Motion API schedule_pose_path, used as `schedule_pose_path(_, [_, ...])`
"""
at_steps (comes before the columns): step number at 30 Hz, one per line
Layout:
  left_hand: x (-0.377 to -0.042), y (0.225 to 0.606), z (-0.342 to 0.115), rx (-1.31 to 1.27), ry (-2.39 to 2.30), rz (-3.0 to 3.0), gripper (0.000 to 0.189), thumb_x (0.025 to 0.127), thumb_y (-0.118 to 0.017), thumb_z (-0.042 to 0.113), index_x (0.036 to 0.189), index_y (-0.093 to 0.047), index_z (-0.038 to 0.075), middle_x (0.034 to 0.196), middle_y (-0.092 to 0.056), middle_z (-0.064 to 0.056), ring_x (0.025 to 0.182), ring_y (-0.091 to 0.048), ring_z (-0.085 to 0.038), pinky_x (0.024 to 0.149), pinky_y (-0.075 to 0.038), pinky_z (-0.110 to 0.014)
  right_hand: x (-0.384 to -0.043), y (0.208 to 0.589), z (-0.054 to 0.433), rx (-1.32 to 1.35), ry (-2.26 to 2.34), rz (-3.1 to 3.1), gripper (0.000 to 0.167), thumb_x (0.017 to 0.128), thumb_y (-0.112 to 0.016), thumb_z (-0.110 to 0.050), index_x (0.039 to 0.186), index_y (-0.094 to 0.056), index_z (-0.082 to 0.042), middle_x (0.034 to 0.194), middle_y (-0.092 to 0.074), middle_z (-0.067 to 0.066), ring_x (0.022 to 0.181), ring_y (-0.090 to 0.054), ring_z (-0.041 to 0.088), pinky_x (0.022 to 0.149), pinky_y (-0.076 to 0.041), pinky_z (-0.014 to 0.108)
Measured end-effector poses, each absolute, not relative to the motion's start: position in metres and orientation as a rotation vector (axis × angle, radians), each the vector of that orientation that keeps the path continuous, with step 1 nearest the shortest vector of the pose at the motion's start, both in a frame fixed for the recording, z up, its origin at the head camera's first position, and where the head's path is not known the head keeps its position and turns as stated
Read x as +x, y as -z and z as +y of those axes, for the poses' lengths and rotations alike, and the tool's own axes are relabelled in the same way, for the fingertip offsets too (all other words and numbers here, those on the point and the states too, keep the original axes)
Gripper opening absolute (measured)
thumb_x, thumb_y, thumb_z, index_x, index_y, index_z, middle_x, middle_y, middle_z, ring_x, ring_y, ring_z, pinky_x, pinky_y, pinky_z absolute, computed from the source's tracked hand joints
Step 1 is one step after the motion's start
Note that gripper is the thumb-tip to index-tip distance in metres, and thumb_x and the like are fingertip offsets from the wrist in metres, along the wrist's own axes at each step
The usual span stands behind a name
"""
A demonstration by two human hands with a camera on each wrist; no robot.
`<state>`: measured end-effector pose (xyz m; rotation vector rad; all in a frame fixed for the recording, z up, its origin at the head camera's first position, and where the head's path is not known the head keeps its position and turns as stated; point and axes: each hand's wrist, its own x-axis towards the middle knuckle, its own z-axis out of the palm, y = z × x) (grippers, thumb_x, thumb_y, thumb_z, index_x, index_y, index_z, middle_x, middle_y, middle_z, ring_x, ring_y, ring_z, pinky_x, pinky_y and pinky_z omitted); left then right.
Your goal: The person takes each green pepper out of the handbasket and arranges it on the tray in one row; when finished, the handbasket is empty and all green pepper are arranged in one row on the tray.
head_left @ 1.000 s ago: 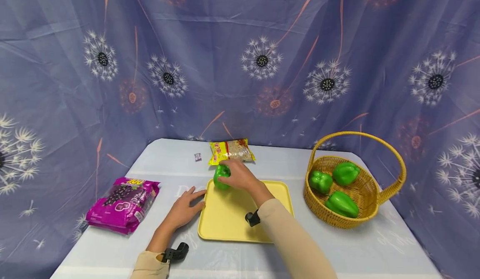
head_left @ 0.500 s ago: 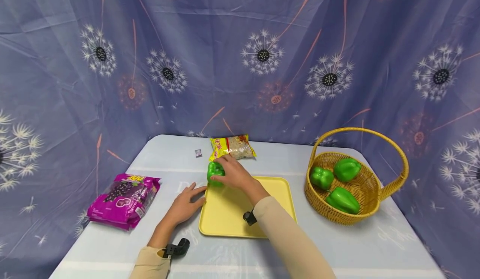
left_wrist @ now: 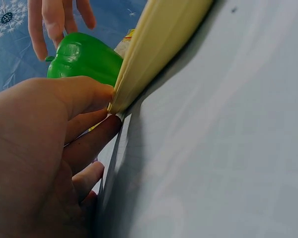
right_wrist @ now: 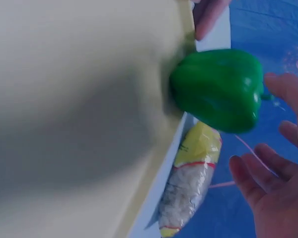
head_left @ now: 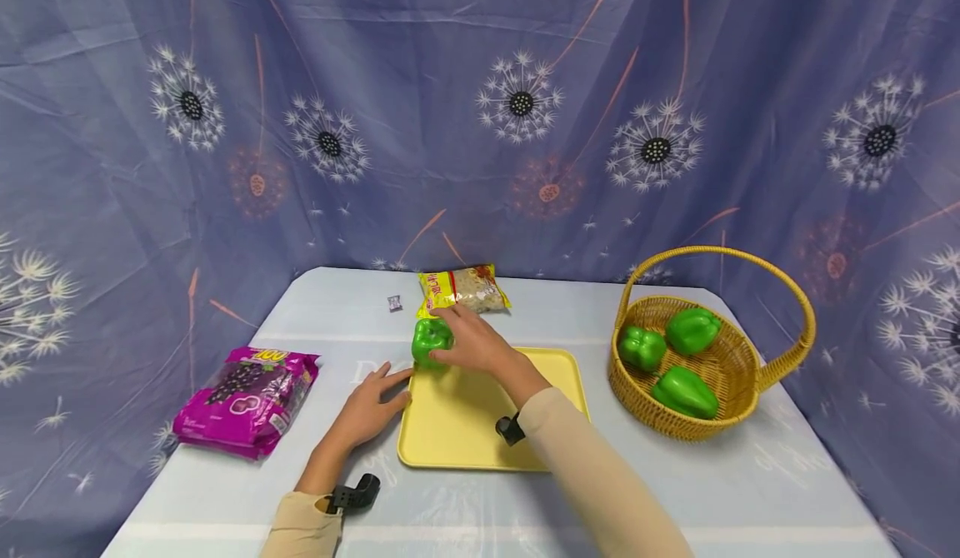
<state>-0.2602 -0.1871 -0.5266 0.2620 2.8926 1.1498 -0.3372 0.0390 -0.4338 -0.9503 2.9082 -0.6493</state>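
A green bell pepper (head_left: 431, 343) stands stem up on the far left corner of a yellow tray (head_left: 480, 425). My right hand (head_left: 474, 343) is just to its right with fingers spread. In the right wrist view, the thumb is close to the pepper's stem (right_wrist: 266, 97), and the other fingers (right_wrist: 246, 181) are clear of the pepper. My left hand (head_left: 367, 408) rests on the table at the tray's left side. Its thumb (left_wrist: 97, 94) and forefinger touch the tray's rim from outside, fingers loosely extended.
A wicker basket (head_left: 652, 416) with three green bell peppers stands at right. A purple candy bag (head_left: 247, 400) lies at left. Behind the tray lie a yellow food packet (head_left: 472, 290) and a small wrapped candy (head_left: 394, 302). A patterned cloth (head_left: 420, 125) hangs behind.
My right hand has moved the bell pepper left to the tray's far left corner, and its fingers have since loosened from it. The left hand has stayed at the rim.
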Motion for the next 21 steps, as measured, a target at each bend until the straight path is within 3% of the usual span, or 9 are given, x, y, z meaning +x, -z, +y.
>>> schedule_pose_path(7, [-0.26, 0.526, -0.186, 0.255, -1.164, 2.894, 0.046, 0.096, -0.058, 0.035, 0.14, -0.053, 0.024, 0.153, -0.028, -0.019, 0.139, -0.018, -0.047, 0.105, -0.017, -0.067, -0.336, 0.416, 0.067, -0.993, 0.814, 2.903, 0.054, 0.089, -0.068, -0.037, 0.137, -0.052, -0.018, 0.135, -0.05, 0.001, 0.123, -0.047, 0.02, 0.1, -0.041, 0.043])
schedule_pose_path(14, [-0.259, 0.526, -0.184, 0.273, -1.176, 2.903, 0.046, 0.095, -0.059, 0.034, 0.14, -0.053, 0.024, 0.152, -0.029, -0.02, 0.138, -0.02, -0.046, 0.106, -0.018, -0.066, -0.336, 0.406, 0.102, -1.016, 0.998, 2.863, 0.045, 0.09, -0.069, -0.028, 0.131, -0.058, -0.013, 0.128, -0.058, 0.004, 0.115, -0.053, 0.018, 0.09, -0.049, 0.037])
schedule_pose_path(21, [-0.26, 0.526, -0.183, 0.281, -1.179, 2.899, 0.046, 0.095, -0.06, 0.033, 0.139, -0.054, 0.024, 0.152, -0.029, -0.02, 0.138, -0.02, -0.047, 0.105, -0.018, -0.067, -0.329, 0.394, 0.142, -1.028, 0.966, 2.876, 0.035, 0.092, -0.067, -0.026, 0.125, -0.063, -0.017, 0.118, -0.061, -0.005, 0.109, -0.056, 0.016, 0.09, -0.049, 0.039])
